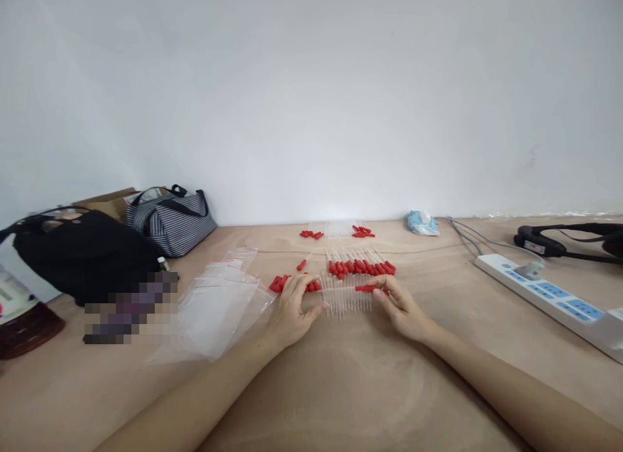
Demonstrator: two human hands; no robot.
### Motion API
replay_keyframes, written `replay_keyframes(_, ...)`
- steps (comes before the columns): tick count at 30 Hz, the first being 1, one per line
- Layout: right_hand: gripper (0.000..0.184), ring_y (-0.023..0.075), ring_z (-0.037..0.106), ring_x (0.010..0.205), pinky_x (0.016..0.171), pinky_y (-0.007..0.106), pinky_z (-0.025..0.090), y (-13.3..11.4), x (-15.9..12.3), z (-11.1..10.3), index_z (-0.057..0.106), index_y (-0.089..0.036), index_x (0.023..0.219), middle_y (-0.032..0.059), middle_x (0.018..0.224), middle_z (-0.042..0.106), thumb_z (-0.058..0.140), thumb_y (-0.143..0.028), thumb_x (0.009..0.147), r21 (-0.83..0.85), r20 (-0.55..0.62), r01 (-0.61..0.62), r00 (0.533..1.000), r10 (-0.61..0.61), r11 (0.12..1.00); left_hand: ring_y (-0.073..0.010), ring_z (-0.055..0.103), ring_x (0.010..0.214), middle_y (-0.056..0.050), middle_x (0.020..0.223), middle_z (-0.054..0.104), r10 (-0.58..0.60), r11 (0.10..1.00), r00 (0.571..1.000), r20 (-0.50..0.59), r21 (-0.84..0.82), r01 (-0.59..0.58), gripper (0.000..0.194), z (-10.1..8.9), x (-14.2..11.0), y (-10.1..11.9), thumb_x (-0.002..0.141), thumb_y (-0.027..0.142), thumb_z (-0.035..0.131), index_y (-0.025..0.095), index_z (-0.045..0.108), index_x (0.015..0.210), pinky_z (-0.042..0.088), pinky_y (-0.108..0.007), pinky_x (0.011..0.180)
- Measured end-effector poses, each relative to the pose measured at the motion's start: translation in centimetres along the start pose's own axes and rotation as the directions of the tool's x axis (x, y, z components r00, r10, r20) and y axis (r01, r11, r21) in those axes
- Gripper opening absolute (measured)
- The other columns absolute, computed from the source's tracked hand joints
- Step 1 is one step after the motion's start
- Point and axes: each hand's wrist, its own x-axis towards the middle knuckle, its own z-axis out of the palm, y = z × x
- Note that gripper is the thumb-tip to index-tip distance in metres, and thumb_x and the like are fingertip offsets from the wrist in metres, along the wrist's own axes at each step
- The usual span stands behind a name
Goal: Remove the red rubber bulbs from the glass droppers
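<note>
Bulbed tubes point(363, 266) seem done; bare tubes point(346, 301) are left on the counter point(335, 393).
A red bulb point(363, 288) is pinched by the right hand point(402, 309); loose bulbs point(278, 284) are partly covered by the half-curled left hand point(293, 310), hold unclear.

Centre of frame, the right hand point(399, 309) pinches a red bulb point(363, 288); the left hand point(293, 312), thumb spread, flanks the clear tubes point(344, 299). Plastic bags point(214, 309) lie centre-left, a power strip point(552, 301) lower right, a striped bag point(182, 226) at left.
</note>
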Motion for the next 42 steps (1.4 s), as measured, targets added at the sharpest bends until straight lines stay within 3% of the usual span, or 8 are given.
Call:
replay_keyframes(4,0.019,0.0165,0.051,0.08,0.074,0.033,0.041,-0.7,-0.5,1.0,0.051,-0.022,0.092,0.0043,0.084,0.055,0.035,-0.032,0.087,-0.083,0.108,0.063,0.993,-0.054,0.995,-0.0177,0.052,0.084,-0.004,0.088,0.062,0.139,0.988,0.983,0.122,0.047,-0.146,0.021,0.0,0.0,0.1,0.084,0.031,0.046,0.021,0.059,0.097,0.038,-0.033,0.077)
replay_keyframes(9,0.017,0.0172,0.049,0.078,0.073,0.033,0.036,-1.8,-0.6,1.4,0.053,-0.021,0.094,0.0041,0.081,0.058,0.041,-0.029,0.085,-0.273,0.185,0.163,0.976,-0.115,0.948,-0.0138,0.051,0.066,-0.001,0.069,0.064,0.21,0.967,0.965,0.158,0.109,-0.228,0.025,0.1,-0.1,0.4,0.088,0.027,0.04,0.018,0.062,0.082,0.034,-0.03,0.068)
replay_keyframes(18,0.017,0.0137,0.044,0.069,0.072,0.033,0.023,-1.8,-0.2,2.7,0.065,-0.023,0.079,0.0006,0.065,0.061,0.051,-0.033,0.082,-0.518,0.064,0.33,0.935,-0.349,0.789,-0.0124,0.048,0.062,0.001,0.064,0.062,0.273,0.936,0.95,0.152,0.185,-0.299,0.022,0.5,-0.4,0.3,0.086,0.023,0.043,0.017,0.059,0.072,0.029,-0.029,0.065)
replay_keyframes(27,0.02,0.0133,0.042,0.069,0.075,0.034,0.021,-1.8,-0.5,2.4,0.063,-0.02,0.072,0.0001,0.061,0.054,0.048,-0.029,0.083,-0.548,0.138,0.364,0.927,-0.348,0.753,-0.0115,0.046,0.058,0.001,0.058,0.058,0.267,0.942,0.951,0.156,0.166,-0.292,0.023,0.8,-0.8,0.2,0.085,0.02,0.044,0.016,0.059,0.068,0.029,-0.028,0.063)
replay_keyframes(34,0.024,0.0131,0.041,0.068,0.077,0.035,0.022,-1.9,-0.4,2.1,0.059,-0.019,0.066,-0.0008,0.059,0.051,0.045,-0.027,0.083,-0.481,0.195,0.384,0.923,-0.331,0.788,-0.0117,0.046,0.058,0.001,0.058,0.058,0.286,0.935,0.945,0.16,0.167,-0.312,0.023,0.6,-0.8,0.4,0.085,0.02,0.043,0.016,0.059,0.069,0.029,-0.028,0.062)
replay_keyframes(42,0.019,0.0131,0.045,0.07,0.082,0.036,0.022,-2.3,-0.4,1.8,0.059,-0.02,0.072,-0.001,0.064,0.054,0.044,-0.024,0.083,-0.423,0.221,0.381,0.923,-0.314,0.823,-0.0117,0.045,0.058,0.001,0.058,0.057,0.289,0.934,0.943,0.165,0.166,-0.316,0.024,0.5,-0.9,0.6,0.085,0.019,0.042,0.016,0.057,0.067,0.03,-0.027,0.06)
